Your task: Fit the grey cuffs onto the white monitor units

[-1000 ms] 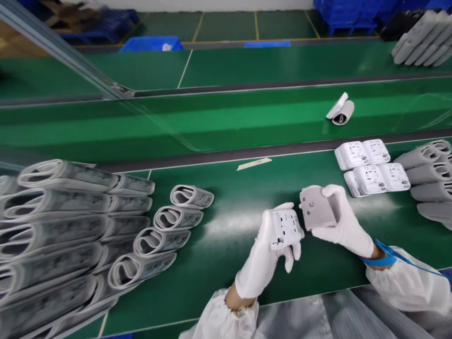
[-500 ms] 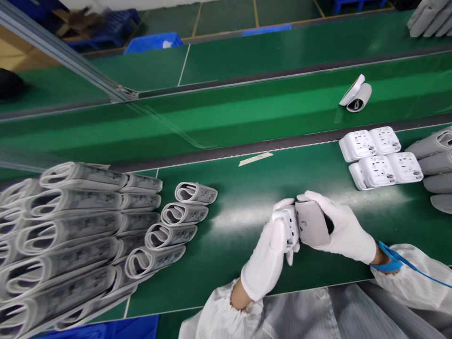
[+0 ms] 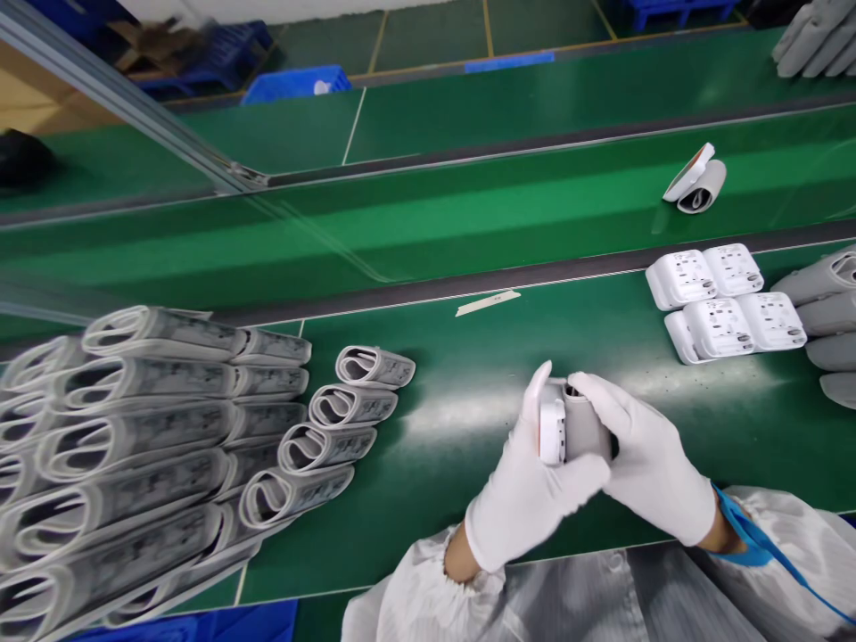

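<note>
White gloves cover both hands, which meet low in the view, right of centre. Between the fingers and palm of my left hand (image 3: pixel 522 499) is a small white device (image 3: pixel 552 432), seen edge-on. My right hand (image 3: pixel 652 464) is wrapped round a grey rolled cuff (image 3: pixel 585 428), which is pressed against the device's right side. My left thumb reaches across the lower part of the cuff. Several white devices (image 3: pixel 719 327) lie at the right, beside more grey cuffs (image 3: pixel 833 312).
Stacked grey cuffs (image 3: pixel 147 388) fill the left of the green table (image 3: pixel 428 499), with several single rolls (image 3: pixel 354 406) beside them. Tape (image 3: pixel 488 303) is stuck near the back edge. Beyond it, a device with a cuff (image 3: pixel 699 183) sits on the green belt (image 3: pixel 468 218).
The white device has turned edge-on and now touches the cuff. My left thumb has moved over the cuff. On the belt, the device with its cuff has shifted right.
</note>
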Demonstrator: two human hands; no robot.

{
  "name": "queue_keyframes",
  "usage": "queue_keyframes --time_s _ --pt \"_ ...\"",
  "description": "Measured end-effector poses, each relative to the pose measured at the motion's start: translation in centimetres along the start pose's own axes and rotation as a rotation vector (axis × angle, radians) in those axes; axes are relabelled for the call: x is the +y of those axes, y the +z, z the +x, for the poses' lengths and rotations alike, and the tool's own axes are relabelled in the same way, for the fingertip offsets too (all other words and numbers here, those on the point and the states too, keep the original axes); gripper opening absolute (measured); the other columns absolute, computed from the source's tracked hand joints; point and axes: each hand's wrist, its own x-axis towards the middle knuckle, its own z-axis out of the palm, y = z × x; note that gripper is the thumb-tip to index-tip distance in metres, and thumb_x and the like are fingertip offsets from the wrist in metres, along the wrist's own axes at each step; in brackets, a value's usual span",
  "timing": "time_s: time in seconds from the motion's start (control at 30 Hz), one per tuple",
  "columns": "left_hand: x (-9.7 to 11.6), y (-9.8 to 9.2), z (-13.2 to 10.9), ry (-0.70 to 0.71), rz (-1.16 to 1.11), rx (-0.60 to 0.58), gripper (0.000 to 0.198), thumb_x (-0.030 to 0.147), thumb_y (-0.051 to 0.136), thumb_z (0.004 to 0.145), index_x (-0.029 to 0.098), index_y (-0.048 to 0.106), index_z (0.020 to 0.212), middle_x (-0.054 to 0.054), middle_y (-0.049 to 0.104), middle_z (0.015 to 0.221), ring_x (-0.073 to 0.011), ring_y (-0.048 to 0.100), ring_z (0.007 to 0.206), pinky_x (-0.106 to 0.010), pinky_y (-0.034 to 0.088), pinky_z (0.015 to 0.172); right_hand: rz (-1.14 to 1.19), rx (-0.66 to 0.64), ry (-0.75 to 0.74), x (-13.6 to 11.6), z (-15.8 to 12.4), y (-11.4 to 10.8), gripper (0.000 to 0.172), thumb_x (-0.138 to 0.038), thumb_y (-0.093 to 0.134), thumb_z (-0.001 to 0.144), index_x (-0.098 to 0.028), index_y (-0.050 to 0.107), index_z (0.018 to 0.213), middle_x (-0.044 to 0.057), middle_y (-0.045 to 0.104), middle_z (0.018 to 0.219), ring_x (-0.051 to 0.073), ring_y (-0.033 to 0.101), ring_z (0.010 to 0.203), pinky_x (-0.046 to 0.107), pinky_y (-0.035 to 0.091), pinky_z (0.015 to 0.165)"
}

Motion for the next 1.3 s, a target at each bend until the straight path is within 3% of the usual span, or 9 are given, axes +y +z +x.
queue_keyframes --time_s 0.1,0.2,0.33,0.5,0.73,0.87,1.03,1.17,1.3 --pt "-0.4 0.3 -0.3 0.004 0.183 -0.017 0.130 0.026 0.095 0.067 0.032 0.016 0.170 -0.014 0.059 0.147 -0.0371 0.062 0.127 -0.046 0.054 0.106 -0.015 -0.032 0.047 -0.1 -0.4 -0.1 0.087 -0.017 0.072 0.083 -0.031 0.039 0.162 0.009 0.063 0.149 0.031 0.072 0.123 0.041 0.063 0.102" --pt "-1.4 -0.2 -0.4 0.036 0.411 -0.021 0.122 0.029 0.087 0.080 0.031 0.006 0.171 -0.014 0.051 0.159 -0.0360 0.055 0.141 -0.048 0.045 0.119 0.003 -0.081 0.114 0.1 -0.7 -0.2 0.087 -0.029 0.081 0.079 -0.025 0.044 0.158 0.013 0.065 0.145 0.034 0.073 0.119 0.044 0.065 0.099" --pt "-2.4 -1.4 -0.7 0.147 0.635 -0.035 0.088 0.024 0.065 0.097 0.028 0.017 0.171 -0.013 0.043 0.167 -0.0342 0.048 0.150 -0.050 0.034 0.128 0.011 -0.139 0.278 0.1 -0.6 -0.7 0.082 -0.037 0.080 0.075 -0.019 0.052 0.150 0.016 0.074 0.128 0.035 0.078 0.103 0.047 0.067 0.086" --pt "-2.8 -0.9 -0.6 0.168 0.604 0.001 0.082 0.013 0.062 0.092 0.032 0.033 0.167 -0.008 0.052 0.161 -0.0336 0.053 0.146 -0.051 0.037 0.126 0.091 -0.197 0.437 -1.1 -0.5 -1.4 0.072 -0.035 0.077 0.072 -0.022 0.058 0.141 0.007 0.078 0.096 0.027 0.075 0.075 0.039 0.065 0.067" --pt "-2.1 -0.3 0.4 0.217 0.477 0.319 0.064 0.013 0.084 0.070 0.025 0.068 0.131 -0.007 0.078 0.119 -0.0310 0.073 0.108 -0.041 0.058 0.095 0.255 -0.142 0.415 -2.9 -1.5 -0.2 0.085 -0.030 0.078 0.074 -0.023 0.048 0.153 0.009 0.076 0.114 0.026 0.075 0.088 0.037 0.066 0.076" --pt "-0.7 -1.1 0.6 0.236 0.199 0.408 0.016 0.027 0.081 0.076 0.020 0.071 0.087 -0.002 0.074 0.085 -0.0219 0.066 0.078 -0.031 0.055 0.070 0.431 -0.184 0.402 -1.2 -1.1 -0.7 0.044 -0.029 0.063 0.094 -0.026 0.068 0.138 0.005 0.078 0.106 0.023 0.075 0.092 0.036 0.065 0.087" --pt "-0.3 -1.0 0.5 0.191 0.078 0.258 0.019 0.036 0.081 0.081 0.019 0.072 0.082 -0.004 0.074 0.087 -0.0216 0.065 0.081 -0.031 0.055 0.076 0.466 -0.165 0.215 0.7 -0.4 -0.6 0.045 -0.020 0.056 0.101 -0.029 0.063 0.145 0.006 0.066 0.145 0.023 0.064 0.133 0.039 0.052 0.116" --pt "-0.4 -1.3 0.2 0.142 0.144 0.059 0.028 0.041 0.083 0.082 0.021 0.079 0.102 -0.009 0.077 0.107 -0.0301 0.070 0.103 -0.039 0.054 0.096 0.473 -0.264 0.189 0.9 -0.4 0.0 0.050 -0.031 0.070 0.099 -0.033 0.061 0.147 0.006 0.071 0.132 0.026 0.069 0.121 0.040 0.056 0.108" --pt "-1.3 -1.9 0.2 0.140 0.169 0.034 0.029 0.039 0.086 0.080 0.022 0.081 0.103 -0.011 0.078 0.113 -0.0334 0.069 0.112 -0.043 0.052 0.105 0.363 -0.205 0.217 0.6 -1.1 0.9 0.045 -0.027 0.078 0.089 -0.031 0.070 0.133 0.006 0.073 0.107 0.027 0.071 0.099 0.040 0.060 0.092"
